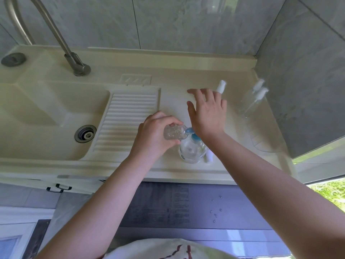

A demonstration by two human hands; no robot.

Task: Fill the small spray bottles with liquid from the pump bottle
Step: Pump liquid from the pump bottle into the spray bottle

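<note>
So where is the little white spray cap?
In the head view, the white spray cap lies on the counter just beyond the right hand's fingertips, left of two capped spray bottles by the wall.

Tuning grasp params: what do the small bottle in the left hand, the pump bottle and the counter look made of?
Small bottle: clear, glossy plastic by its look; bubbly liquid shows through the wall.
Pump bottle: also clear, probably plastic, with an opaque blue pump head.
Counter: cream, smooth with a soft sheen, moulded in one piece with the ribbed washboard; plastic, resin or ceramic, cannot tell which.
</note>
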